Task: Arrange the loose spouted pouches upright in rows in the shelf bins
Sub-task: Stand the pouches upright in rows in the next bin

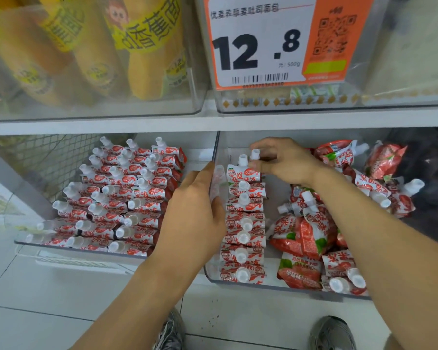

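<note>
At the back of the right-hand bin (240, 284), along its left wall, we see a single row of spouted pouches (244, 223) standing upright, caps up, running from the front lip toward the rear; this row looks like the one being built. Our right hand (281, 160) reaches across to its far end, fingers curled and pinching the white cap of the rearmost pouch (255, 155), probably to seat it straight behind the pouch in front. Our left hand (197, 210) lies against the clear wall between the two bins with fingers straight and close together, gripping nothing; the fingertips seem to fold over or press on that wall, likely to steady the bin or hold the row tight, though we cannot tell whether they touch the pouches themselves. To the right of the row, in the same bin, the loose pouches (311, 231) lie in a jumble, some flat, some tilted, spouts pointing every way, so we judge most of this bin is not yet sorted. The left-hand bin (84, 248) looks finished: its pouches stand in several packed rows, all leaning the same way. Above, a shelf carries clear boxes of yellow wrapped goods (142, 46) and an orange price tag (276, 41) reading 12.8. Below, pale floor tiles and two grey shoes (331, 334) show
</note>
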A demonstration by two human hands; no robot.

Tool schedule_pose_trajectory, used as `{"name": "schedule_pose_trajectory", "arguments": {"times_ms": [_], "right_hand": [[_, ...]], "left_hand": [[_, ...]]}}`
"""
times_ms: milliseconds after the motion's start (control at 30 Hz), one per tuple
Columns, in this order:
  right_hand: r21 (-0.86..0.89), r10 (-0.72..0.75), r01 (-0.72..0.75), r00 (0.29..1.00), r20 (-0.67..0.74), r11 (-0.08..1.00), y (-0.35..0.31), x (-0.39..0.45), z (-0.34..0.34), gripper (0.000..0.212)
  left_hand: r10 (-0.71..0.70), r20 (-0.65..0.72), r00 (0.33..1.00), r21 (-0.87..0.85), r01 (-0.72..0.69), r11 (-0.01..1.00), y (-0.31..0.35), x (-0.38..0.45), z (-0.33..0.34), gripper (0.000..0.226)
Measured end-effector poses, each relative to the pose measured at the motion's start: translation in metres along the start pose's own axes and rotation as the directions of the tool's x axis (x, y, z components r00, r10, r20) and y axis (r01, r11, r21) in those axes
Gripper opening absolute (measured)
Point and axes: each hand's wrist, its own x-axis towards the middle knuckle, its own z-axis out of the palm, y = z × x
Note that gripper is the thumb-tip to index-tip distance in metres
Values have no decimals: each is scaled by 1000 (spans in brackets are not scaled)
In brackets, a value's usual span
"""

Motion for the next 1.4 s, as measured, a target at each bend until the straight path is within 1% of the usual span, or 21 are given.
{"name": "schedule_pose_trajectory", "arguments": {"times_ms": [33,67,167,233,300,367,600,767,833,900,967,1000,1033,1100,1133,1167,1200,1233,1300,1333,1400], "right_hand": [[46,9,-8,1000,-9,999,1,-1,5,41],[47,11,-10,999,-36,999,2,1,10,39],[-47,50,-58,985,-162,997,-1,3,21,39],[-121,37,-63,978,-207,991,-5,1,23,38],[-232,5,-43,987,-160,972,-7,-4,23,35],[-282,15,-42,995,-97,958,-7,-5,22,36],[-274,72,-77,997,-27,959,1,-3,24,43],[-350,64,-34,995,75,936,-4,-7,13,24],[-364,64,-18,991,116,931,-5,-8,12,20],[-291,88,-25,975,205,956,-7,-14,9,27],[-263,109,-34,955,276,964,-14,-26,-3,42],[-295,109,-30,961,254,955,-19,-34,-12,48],[-346,89,-24,981,173,938,-24,-45,-23,51],[-399,-20,13,1000,-13,917,-34,-69,-39,42],[-417,-60,43,998,-26,908,-37,-82,-44,37],[-445,-63,66,998,22,893,-39,-93,-44,37],[-486,-32,75,995,96,871,-40,-102,-42,42],[-549,24,70,987,162,833,-39,-108,-37,53],[-683,113,87,964,242,725,-33,-114,-25,78],[-734,127,114,956,265,670,-27,-114,-20,85],[-786,123,166,948,293,595,-17,-112,-14,86]], "left_hand": [[2,-5,1000,-2,-2,1000,0,0,0,58],[3,-9,1000,-1,-3,1000,-1,0,0,58],[-4,2,1000,-17,4,1000,-1,-1,-1,59],[-4,14,1000,-38,4,999,-2,-2,-2,60],[8,14,1000,-48,-7,999,-1,-2,-3,61],[15,12,1000,-41,-14,999,0,-1,-3,61],[7,5,1000,-16,-7,1000,0,1,1,61],[-5,-3,1000,-1,5,1000,0,2,3,62],[-7,-5,1000,4,7,1000,-3,3,4,62],[-11,2,1000,18,11,1000,-4,6,3,61],[-11,8,1000,60,11,998,-1,6,3,59],[9,1,1000,86,-9,996,1,6,2,58],[48,-15,999,107,-47,993,6,6,0,56],[157,-38,987,124,-151,981,19,15,-4,49],[216,-11,976,129,-212,969,26,23,-4,45],[268,53,962,132,-273,953,31,34,-1,43],[295,152,944,135,-315,939,35,48,4,44],[291,259,921,146,-335,931,36,62,12,47],[212,464,860,229,-348,909,33,88,28,59],[162,541,825,281,-359,890,31,97,36,64],[99,616,782,347,-382,856,28,109,48,74]]}}
